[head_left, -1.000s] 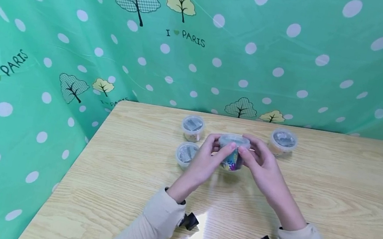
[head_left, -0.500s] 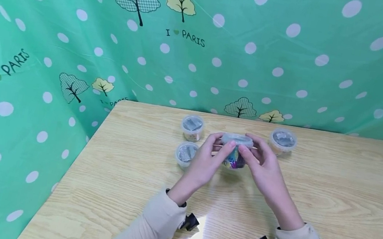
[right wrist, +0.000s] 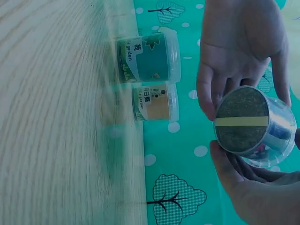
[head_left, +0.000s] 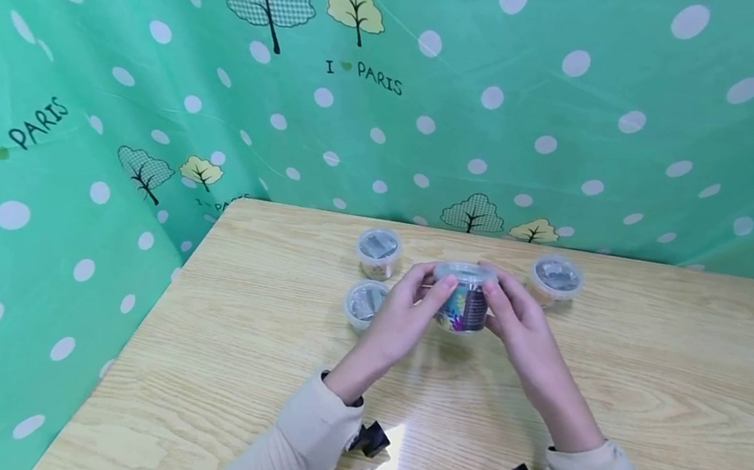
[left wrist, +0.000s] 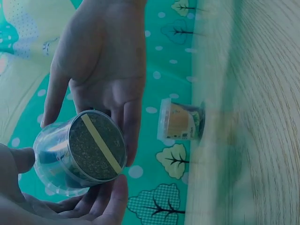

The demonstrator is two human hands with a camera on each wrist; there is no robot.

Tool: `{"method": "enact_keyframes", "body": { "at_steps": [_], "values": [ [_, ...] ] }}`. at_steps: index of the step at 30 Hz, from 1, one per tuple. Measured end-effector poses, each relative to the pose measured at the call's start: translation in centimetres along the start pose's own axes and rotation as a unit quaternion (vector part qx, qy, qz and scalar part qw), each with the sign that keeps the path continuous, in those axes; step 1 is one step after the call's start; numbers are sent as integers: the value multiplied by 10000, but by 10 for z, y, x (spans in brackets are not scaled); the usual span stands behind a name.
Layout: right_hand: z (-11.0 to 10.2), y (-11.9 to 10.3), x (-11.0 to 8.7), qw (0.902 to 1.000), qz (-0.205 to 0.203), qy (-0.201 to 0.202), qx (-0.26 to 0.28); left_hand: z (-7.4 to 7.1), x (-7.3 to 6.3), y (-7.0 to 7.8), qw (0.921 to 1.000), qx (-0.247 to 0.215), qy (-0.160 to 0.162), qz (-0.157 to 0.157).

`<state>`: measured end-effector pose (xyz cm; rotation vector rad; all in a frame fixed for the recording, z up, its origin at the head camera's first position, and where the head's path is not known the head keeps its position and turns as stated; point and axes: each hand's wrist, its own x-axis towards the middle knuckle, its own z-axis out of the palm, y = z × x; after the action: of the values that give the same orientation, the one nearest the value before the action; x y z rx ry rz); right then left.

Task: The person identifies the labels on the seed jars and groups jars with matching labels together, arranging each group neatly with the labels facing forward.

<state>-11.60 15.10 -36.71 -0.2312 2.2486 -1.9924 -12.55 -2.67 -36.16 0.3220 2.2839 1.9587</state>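
Both hands hold a lidded clear plastic cup (head_left: pixel 461 303) above the table. Its printed label shows a dark text panel and colourful plants. My left hand (head_left: pixel 401 314) grips its left side with the thumb in front; my right hand (head_left: pixel 521 322) grips the right side, thumb near the lid rim. The wrist views show the cup's underside (right wrist: pixel 241 133), dark and granular with a cream strip across it. Some fingers are hidden behind the cup in the head view.
Two similar cups, a back one (head_left: pixel 377 252) and a nearer one (head_left: pixel 364 302), stand to the left, the nearer partly behind my left hand. Another orange-labelled cup (head_left: pixel 557 278) stands at the back right. A dotted green curtain (head_left: pixel 484 132) hangs behind the wooden table (head_left: pixel 681 386).
The cup has turned in my hands, so more of its dark text panel faces me. The right thumb has slid right, away from the left thumb.
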Motion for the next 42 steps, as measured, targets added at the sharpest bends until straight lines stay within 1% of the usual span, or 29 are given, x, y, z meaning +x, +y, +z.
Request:
{"method": "enact_keyframes", "body": {
  "at_steps": [3, 7, 12, 17, 22, 25, 33, 39, 42],
  "values": [
    [1, -1, 0, 10000, -8, 64, -14, -1, 0, 1, 9997, -216, -116, -98],
    [4, -2, -1, 9995, -52, 323, -37, -1, -1, 1, 9984, -495, -186, -204],
    [8, -2, -1, 9987, -96, 496, -86, 0, -1, 0, 9980, -578, -165, -184],
    [7, -1, -2, 9988, -129, 455, -92, -2, -1, 1, 9983, -538, -108, -206],
    [3, -3, -3, 9993, -195, 318, 62, -5, -2, 5, 9974, -651, -192, -243],
    [2, -4, -3, 9991, -249, 320, 123, -6, -1, 6, 9973, -662, -214, -255],
    [6, -5, -5, 9976, -379, 551, 187, -3, -4, 7, 9966, -794, -19, -198],
    [9, -6, -8, 9963, -421, 732, 174, -1, -5, 7, 9983, -559, 172, -70],
    [9, -7, -9, 9959, -434, 768, 182, -2, -7, 8, 9983, -540, 217, -97]
  ]
}}
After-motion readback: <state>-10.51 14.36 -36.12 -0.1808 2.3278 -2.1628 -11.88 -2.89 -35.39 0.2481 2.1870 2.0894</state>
